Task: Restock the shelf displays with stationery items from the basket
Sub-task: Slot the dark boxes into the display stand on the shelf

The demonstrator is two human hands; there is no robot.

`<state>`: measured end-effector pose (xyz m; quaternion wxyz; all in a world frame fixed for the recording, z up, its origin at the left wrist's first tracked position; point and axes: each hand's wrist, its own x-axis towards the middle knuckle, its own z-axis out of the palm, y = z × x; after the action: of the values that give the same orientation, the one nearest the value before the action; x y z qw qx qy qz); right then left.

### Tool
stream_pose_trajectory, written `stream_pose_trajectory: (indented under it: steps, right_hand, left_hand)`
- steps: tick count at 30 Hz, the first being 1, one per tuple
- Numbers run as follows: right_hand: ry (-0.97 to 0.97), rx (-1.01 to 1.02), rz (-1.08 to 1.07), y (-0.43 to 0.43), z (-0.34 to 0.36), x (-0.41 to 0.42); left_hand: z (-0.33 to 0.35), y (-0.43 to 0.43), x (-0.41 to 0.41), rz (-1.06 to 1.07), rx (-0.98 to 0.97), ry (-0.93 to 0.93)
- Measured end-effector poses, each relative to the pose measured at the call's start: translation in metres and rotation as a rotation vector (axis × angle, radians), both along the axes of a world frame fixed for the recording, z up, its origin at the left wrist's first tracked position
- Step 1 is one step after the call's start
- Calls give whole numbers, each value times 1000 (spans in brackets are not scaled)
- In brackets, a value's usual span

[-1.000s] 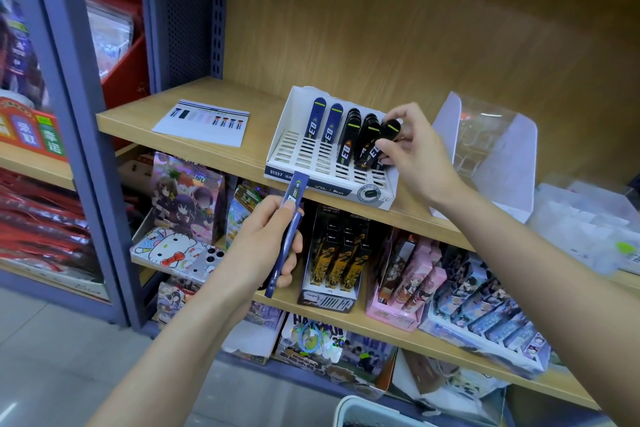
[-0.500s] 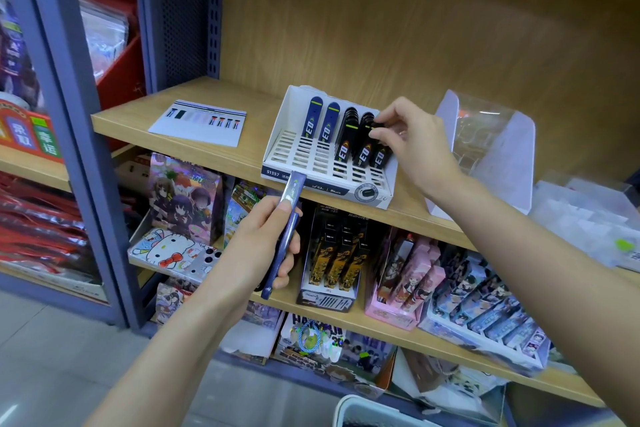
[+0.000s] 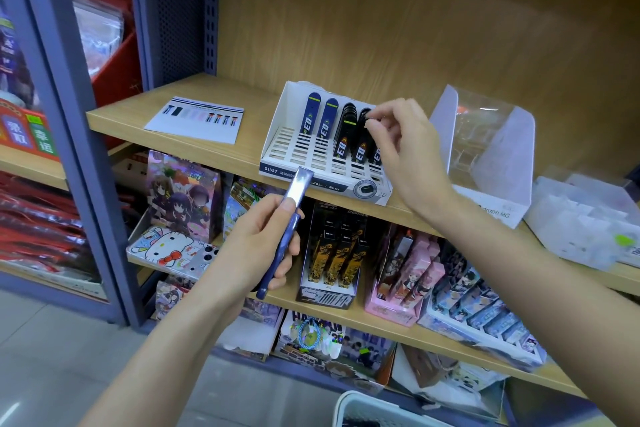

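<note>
A: Nearest: rim of a white plastic basket (image 3: 360, 404), bottom edge. Next?

B: Left hand (image 3: 256, 246). Grip curled close round a flat, glossy blue pen pack (image 3: 300, 184), thumb on its face, held tilted just in front of the shelf edge.

A: Right hand (image 3: 405, 146)?

B: Thumb and forefinger pinch the top of a black pack (image 3: 360, 149) standing in the white slotted card tray (image 3: 277, 128) on the wood-grain shelf (image 3: 138, 114).

I read "S1357" on the front lip of the white display tray (image 3: 277, 168); "EO" on the pen packs (image 3: 325, 126) standing in it; "graph MG" on the clear stand (image 3: 495, 213) at its 3 o'clock.
</note>
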<state>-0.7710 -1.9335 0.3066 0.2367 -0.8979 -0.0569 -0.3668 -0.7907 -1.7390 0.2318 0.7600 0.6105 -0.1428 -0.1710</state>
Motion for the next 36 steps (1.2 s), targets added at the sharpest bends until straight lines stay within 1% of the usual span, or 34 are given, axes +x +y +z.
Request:
stream_pose_trajectory:
  steps: [1,4,5,6,8,9,11,12,13,16,18,20,23,25,26,30,33,35,36]
  right_hand:
    - [49,56,27,9,-6,-7]
    - [413,246,148,31,-22,-24]
    - [501,294,193,36,-25,-27]
    - [548,329,228,38,-26,-28]
    - [568,438,265,40,-22,-28]
    - [561,523,264,39,-19,-27]
    - [537,686,260,36,-14,-28]
    - [529,733,263,34,-12,-30]
    - [528,759,269,32,-11,-31]
    - [547,802,299,28,-14,-38]
    - [593,784,327,28,-18,-43]
    - [652,708,365,28,-23,-46]
    - [703,494,388,31,-29,-48]
    - [700,307,369,34,-28,-48]
    - [686,247,364,37,-26,-48]
    - [617,183,416,49,-17,-40]
    - [587,94,398,53,-9,-28]
    - [511,114,319,52,1,-17]
    - [468,164,288,50,8,-11]
  left_hand:
    - [-1,0,0,-16,5,-10]
    - [-3,-3,0,-70,45,-40]
    - [-4,-4,-1,-83,59,-43]
    - [-5,-5,-1,-92,69,-38]
    - [-6,-6,0,-90,70,-9]
    - [-7,-6,1,-86,57,20]
    - [-5,-5,4,-86,-13,80]
    - [-4,-4,5,-80,-51,90]
    - [-3,-3,5,-66,-71,74]
    - [1,-2,0,40,-51,-28]
    - [1,-3,-1,129,-76,-57]
    - [2,-4,0,205,-100,-70]
    - [2,-3,1,265,-111,-85]
    - [3,1,2,250,-102,-85]
    - [3,2,2,227,-90,-87]
    - [5,7,3,143,-39,-107]
    - [6,13,4,180,-61,-102]
    - [5,18,9,225,-48,-38]
    - [4,21,13,235,-67,29]
